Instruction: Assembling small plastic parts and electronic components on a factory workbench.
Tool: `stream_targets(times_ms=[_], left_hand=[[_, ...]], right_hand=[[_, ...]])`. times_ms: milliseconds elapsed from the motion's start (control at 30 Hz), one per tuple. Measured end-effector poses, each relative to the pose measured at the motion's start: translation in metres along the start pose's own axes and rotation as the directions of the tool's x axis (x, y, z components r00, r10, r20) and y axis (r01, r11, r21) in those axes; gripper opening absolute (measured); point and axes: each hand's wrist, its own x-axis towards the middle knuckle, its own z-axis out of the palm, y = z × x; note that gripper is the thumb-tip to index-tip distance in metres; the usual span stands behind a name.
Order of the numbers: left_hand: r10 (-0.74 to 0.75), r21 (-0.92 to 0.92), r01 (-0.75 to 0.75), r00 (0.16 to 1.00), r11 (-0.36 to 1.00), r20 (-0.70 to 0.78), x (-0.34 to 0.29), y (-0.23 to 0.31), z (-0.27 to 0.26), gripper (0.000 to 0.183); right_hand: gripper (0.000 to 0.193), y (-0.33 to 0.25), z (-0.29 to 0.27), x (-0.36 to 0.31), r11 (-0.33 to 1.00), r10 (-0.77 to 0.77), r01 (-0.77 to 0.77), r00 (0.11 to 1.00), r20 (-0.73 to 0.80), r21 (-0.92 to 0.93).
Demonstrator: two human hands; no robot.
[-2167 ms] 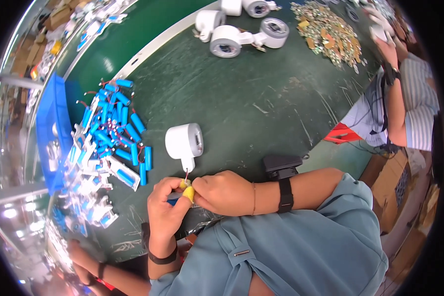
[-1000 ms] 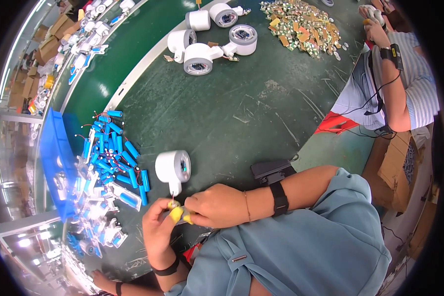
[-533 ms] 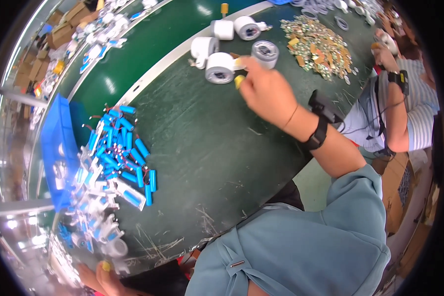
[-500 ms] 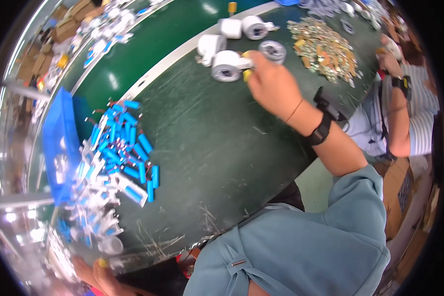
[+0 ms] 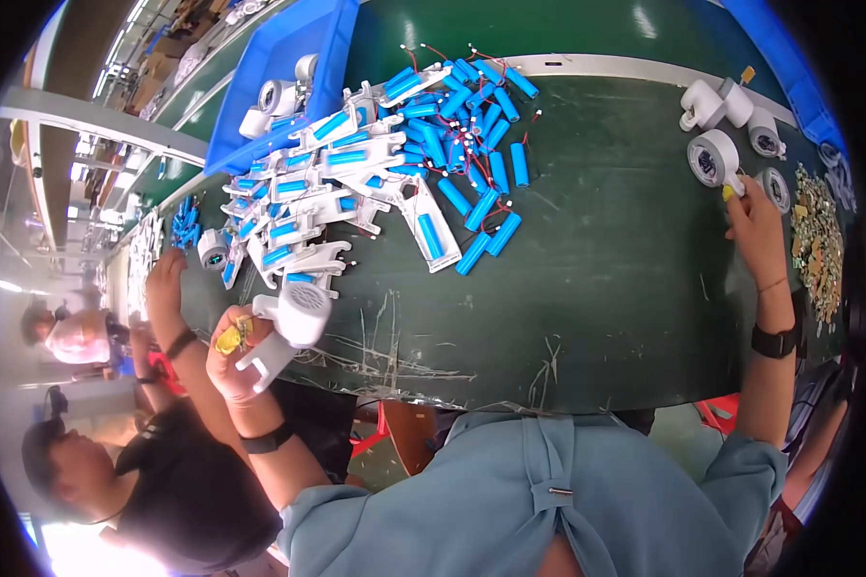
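Note:
My left hand (image 5: 233,358), with yellow finger covers, is closed round a white plastic housing (image 5: 305,313) that has a round slotted head and a handle, held over the table's near left edge. At the far right, my right hand (image 5: 758,236) has its fingers closed on the short handle of another round white housing (image 5: 713,158) resting on the table. Several similar white housings (image 5: 738,102) stand just behind it, and a white ring-shaped part (image 5: 773,190) lies beside my fingers.
Blue wired battery cells (image 5: 433,144) lie heaped at centre-left, beside white handle shells (image 5: 366,154) holding blue cells. A blue bin (image 5: 269,48) stands behind them. Small circuit boards (image 5: 815,240) are piled far right. A co-worker's hand (image 5: 166,279) is close on my left.
My view has swung left, bringing the battery cells, blue bin and co-worker further in. My left hand now shows fully with its white housing. My right hand stays at the round housing.

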Motion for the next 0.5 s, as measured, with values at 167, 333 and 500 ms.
stream_targets(times_ms=[167,333,500], left_hand=[[0.033,-0.326,-0.014,0.998,0.945,0.054,0.016,-0.021,0.049,0.03],[-0.026,-0.365,0.081,0.988,0.927,0.152,0.022,-0.03,0.087,0.026],[0.036,-0.256,0.008,0.986,0.967,0.164,0.023,-0.029,0.062,0.025]], right_hand=[[0.033,0.009,0.001,-0.001,0.999,0.027,-0.027,1.0,0.01,0.046],[0.035,0.014,0.003,-0.002,0.995,0.057,-0.057,0.998,0.003,0.082],[0.036,0.014,0.002,-0.005,0.992,0.075,-0.077,0.997,0.023,0.098]])
